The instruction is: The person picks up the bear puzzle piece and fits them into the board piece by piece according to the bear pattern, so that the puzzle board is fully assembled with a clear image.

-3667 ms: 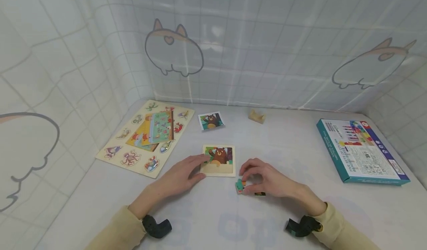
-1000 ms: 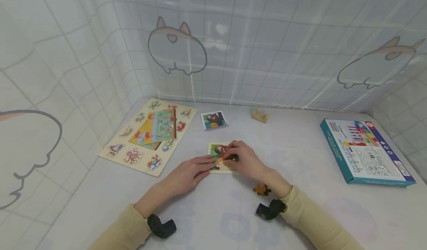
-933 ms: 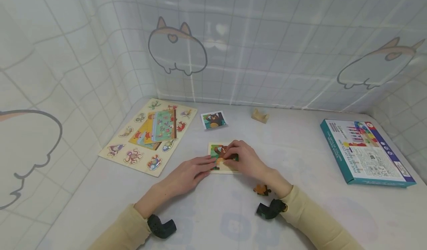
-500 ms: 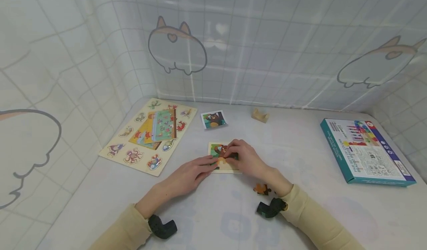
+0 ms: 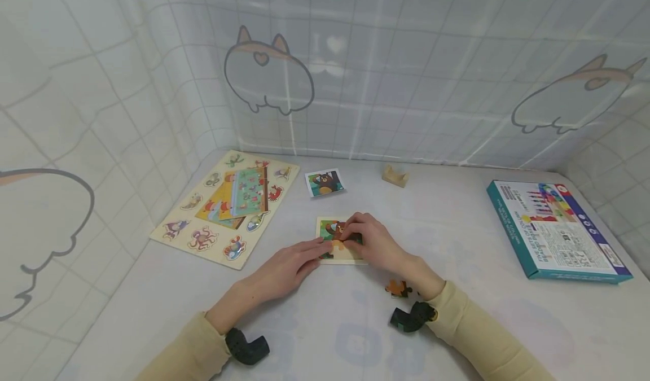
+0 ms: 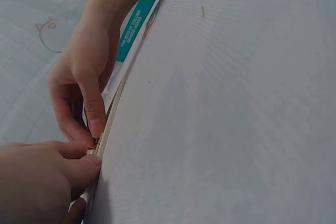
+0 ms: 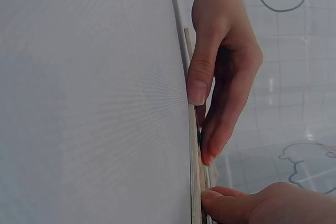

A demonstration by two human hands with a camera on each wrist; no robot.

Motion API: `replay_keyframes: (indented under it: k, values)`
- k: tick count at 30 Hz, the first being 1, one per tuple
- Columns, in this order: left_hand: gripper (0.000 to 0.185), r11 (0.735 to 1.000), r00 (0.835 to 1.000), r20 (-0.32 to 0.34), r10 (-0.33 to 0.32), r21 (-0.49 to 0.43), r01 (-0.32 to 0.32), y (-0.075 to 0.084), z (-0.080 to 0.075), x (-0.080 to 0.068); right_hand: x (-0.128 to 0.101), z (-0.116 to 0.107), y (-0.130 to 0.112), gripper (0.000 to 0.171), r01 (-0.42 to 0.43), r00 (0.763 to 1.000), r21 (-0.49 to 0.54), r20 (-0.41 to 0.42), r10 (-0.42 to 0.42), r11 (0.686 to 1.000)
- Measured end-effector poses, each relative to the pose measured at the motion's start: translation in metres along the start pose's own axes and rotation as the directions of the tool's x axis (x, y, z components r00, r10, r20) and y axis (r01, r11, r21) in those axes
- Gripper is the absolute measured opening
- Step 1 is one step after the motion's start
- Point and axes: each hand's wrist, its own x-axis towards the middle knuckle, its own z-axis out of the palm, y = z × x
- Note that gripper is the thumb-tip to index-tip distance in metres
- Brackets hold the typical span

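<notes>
A small wooden puzzle board (image 5: 325,226) with a brown bear picture lies on the white table. My right hand (image 5: 350,234) arches over it, and its fingertips press a piece into the picture. Its thumb (image 7: 198,90) lies against the board's near edge (image 7: 193,145). My left hand (image 5: 320,251) rests flat on the table, its straight fingertips touching the board's lower left corner. The left wrist view shows the left hand (image 6: 47,177) and the right hand (image 6: 84,93) meeting at the board's edge (image 6: 110,124). One loose brown piece (image 5: 398,288) lies beside my right wrist.
A bear picture card (image 5: 324,182) lies behind the board. A small wooden block (image 5: 395,175) sits farther back. A large sea-animal puzzle board (image 5: 203,237) with cards stacked on it is at the left. A teal box (image 5: 556,228) lies at the right. Tiled curtain walls enclose the table.
Since 3.7 s ago my right hand has gone from the loose pieces on the table to the board. Over the last second both hands have barely moved.
</notes>
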Motion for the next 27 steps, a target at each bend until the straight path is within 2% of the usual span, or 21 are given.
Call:
replay_keyframes:
  k: [16,24,27]
  values:
    - [0.044,0.999,1.0,-0.007,-0.02,-0.044,0.02,0.0,0.001,0.002,-0.002,-0.003,0.001,0.011,0.017,1.0,-0.019,0.003,-0.017,1.0]
    - [0.043,0.999,1.0,-0.008,-0.006,-0.047,0.006,-0.001,0.001,0.002,-0.012,-0.003,-0.005,0.014,0.053,0.998,-0.075,0.032,-0.05,0.996]
    - [0.043,0.999,1.0,-0.003,-0.014,-0.05,0.013,-0.002,0.001,0.001,-0.018,-0.005,-0.005,0.019,0.061,0.998,-0.063,0.027,-0.06,0.996]
